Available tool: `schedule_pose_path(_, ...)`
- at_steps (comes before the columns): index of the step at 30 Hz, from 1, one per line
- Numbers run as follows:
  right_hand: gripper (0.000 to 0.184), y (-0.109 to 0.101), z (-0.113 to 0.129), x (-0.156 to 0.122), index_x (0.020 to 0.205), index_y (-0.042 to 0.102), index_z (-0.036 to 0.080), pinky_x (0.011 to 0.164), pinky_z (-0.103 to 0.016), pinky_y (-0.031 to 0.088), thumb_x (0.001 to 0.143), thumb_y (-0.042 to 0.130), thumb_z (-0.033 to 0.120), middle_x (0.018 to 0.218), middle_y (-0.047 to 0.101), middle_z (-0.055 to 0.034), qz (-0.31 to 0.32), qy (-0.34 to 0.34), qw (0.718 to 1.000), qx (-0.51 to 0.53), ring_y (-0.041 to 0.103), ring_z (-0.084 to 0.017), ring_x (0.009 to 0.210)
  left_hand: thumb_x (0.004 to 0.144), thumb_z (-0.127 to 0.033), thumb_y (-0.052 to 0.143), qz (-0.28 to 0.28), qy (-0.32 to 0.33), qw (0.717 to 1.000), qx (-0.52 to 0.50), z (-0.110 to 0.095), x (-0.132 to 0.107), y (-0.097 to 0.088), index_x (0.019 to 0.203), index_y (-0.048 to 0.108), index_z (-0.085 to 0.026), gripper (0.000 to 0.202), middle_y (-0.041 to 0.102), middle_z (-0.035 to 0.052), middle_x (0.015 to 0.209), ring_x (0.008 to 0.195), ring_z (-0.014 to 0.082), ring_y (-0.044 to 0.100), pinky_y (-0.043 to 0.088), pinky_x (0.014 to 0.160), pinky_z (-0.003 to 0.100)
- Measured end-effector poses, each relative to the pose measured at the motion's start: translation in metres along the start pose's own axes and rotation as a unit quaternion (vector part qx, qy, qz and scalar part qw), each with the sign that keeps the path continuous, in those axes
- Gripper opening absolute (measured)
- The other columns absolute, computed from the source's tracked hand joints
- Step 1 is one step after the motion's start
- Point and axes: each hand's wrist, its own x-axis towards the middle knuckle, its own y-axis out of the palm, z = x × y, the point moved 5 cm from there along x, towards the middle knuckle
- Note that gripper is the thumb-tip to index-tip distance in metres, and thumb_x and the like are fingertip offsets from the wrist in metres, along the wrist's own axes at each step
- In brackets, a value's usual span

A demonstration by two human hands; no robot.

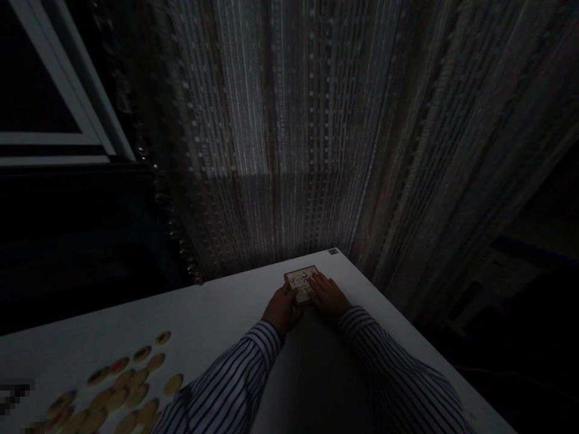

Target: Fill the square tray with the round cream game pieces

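Near the far corner of the white table lies a small, flat box (300, 279), its pale lid printed with dark characters inside a brown border. My left hand (280, 308) grips its left side, with the thumb on the lid. Across the right part of the lid rests my right hand (330, 296), its fingers stretched out and slightly apart. Both hands partly cover the box, and the dim light hides what is underneath. At the lower left, several round wooden game pieces (116, 399) lie loose, some stacked or overlapping, a few showing dark or red markings.
The white table (217, 313) ends just beyond the box and along my right side. A striped string curtain (289, 150) hangs behind it. A small dark square tag (333, 251) sits at the far corner. A white frame (58, 138) stands at upper left.
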Motion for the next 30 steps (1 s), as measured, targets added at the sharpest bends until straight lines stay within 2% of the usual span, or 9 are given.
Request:
schedule_pose_path(4, 0.044, -0.002, 0.002, -0.002, 0.120, 0.037, 0.013, 0.091, -0.044, 0.025, 0.082, 0.027, 0.032, 0.127, 0.033, -0.0133, -0.009, 0.000, 1.000, -0.008, 0.024, -0.023, 0.118, 0.074, -0.034, 0.043, -0.015, -0.023, 0.998, 0.053, 0.000, 0.008, -0.004, 0.103, 0.051, -0.016, 0.036, 0.044, 0.0106, 0.117, 0.108, 0.0226, 0.039, 0.032, 0.091, 0.034)
schedule_pose_path(8, 0.044, -0.003, 0.002, -0.002, 0.121, 0.036, 0.013, 0.090, -0.044, 0.025, 0.082, 0.026, 0.032, 0.127, 0.033, -0.0130, -0.005, -0.004, 1.000, -0.017, 0.024, -0.024, 0.118, 0.079, -0.031, 0.033, -0.049, -0.016, 0.994, 0.093, 0.002, 0.024, -0.001, 0.115, 0.040, -0.010, 0.043, 0.034, 0.0145, 0.126, 0.116, 0.0226, 0.029, 0.026, 0.094, 0.036)
schedule_pose_path(13, 0.045, 0.000, 0.002, -0.003, 0.122, 0.034, 0.013, 0.090, -0.043, 0.026, 0.082, 0.026, 0.032, 0.128, 0.032, -0.0122, -0.003, -0.008, 1.000, -0.024, 0.023, -0.024, 0.119, 0.080, -0.029, 0.029, 0.002, -0.020, 0.993, 0.119, 0.013, 0.032, 0.014, 0.121, 0.032, -0.010, 0.045, 0.030, 0.0131, 0.130, 0.119, 0.0231, 0.023, 0.026, 0.093, 0.040)
schedule_pose_path(17, 0.043, -0.005, 0.000, -0.002, 0.120, 0.037, 0.015, 0.090, -0.044, 0.024, 0.082, 0.028, 0.032, 0.126, 0.036, -0.0113, -0.008, -0.003, 1.000, -0.016, 0.026, -0.023, 0.117, 0.081, -0.027, 0.026, 0.011, -0.019, 0.991, 0.134, 0.017, 0.030, 0.020, 0.122, 0.029, -0.010, 0.045, 0.028, 0.0117, 0.131, 0.120, 0.0223, 0.020, 0.026, 0.093, 0.040)
schedule_pose_path(20, 0.040, -0.010, 0.000, 0.008, 0.117, 0.041, 0.015, 0.093, -0.042, 0.021, 0.082, 0.027, 0.028, 0.123, 0.040, -0.0113, 0.001, 0.002, 1.000, -0.009, 0.031, -0.021, 0.114, 0.081, -0.027, 0.026, 0.005, -0.016, 0.990, 0.142, 0.017, 0.029, 0.020, 0.122, 0.029, -0.010, 0.045, 0.028, 0.0119, 0.131, 0.121, 0.0224, 0.020, 0.026, 0.093, 0.041)
schedule_pose_path(23, 0.043, -0.011, 0.002, 0.025, 0.121, 0.035, 0.014, 0.094, -0.041, 0.020, 0.081, 0.026, 0.026, 0.127, 0.034, -0.0096, 0.018, -0.002, 1.000, 0.001, 0.026, -0.020, 0.117, 0.081, -0.027, 0.026, 0.005, -0.014, 0.989, 0.148, 0.016, 0.029, 0.020, 0.121, 0.031, -0.009, 0.044, 0.028, 0.0119, 0.131, 0.120, 0.0226, 0.020, 0.026, 0.093, 0.041)
schedule_pose_path(27, 0.044, -0.002, 0.006, 0.044, 0.121, 0.034, 0.013, 0.094, -0.041, 0.019, 0.080, 0.028, 0.025, 0.128, 0.033, -0.0087, 0.063, -0.004, 0.998, 0.011, 0.026, -0.020, 0.118, 0.081, -0.026, 0.025, 0.013, -0.011, 0.988, 0.151, 0.014, 0.028, 0.018, 0.121, 0.031, -0.009, 0.044, 0.028, 0.0120, 0.131, 0.120, 0.0227, 0.020, 0.026, 0.092, 0.041)
schedule_pose_path(30, 0.045, 0.004, 0.004, 0.046, 0.122, 0.033, 0.014, 0.094, -0.041, 0.019, 0.079, 0.028, 0.025, 0.129, 0.032, -0.0083, 0.074, -0.008, 0.997, 0.019, 0.024, -0.020, 0.119, 0.081, -0.027, 0.024, 0.010, -0.014, 0.989, 0.150, 0.014, 0.027, 0.018, 0.122, 0.030, -0.010, 0.044, 0.028, 0.0112, 0.131, 0.121, 0.0221, 0.020, 0.025, 0.093, 0.041)
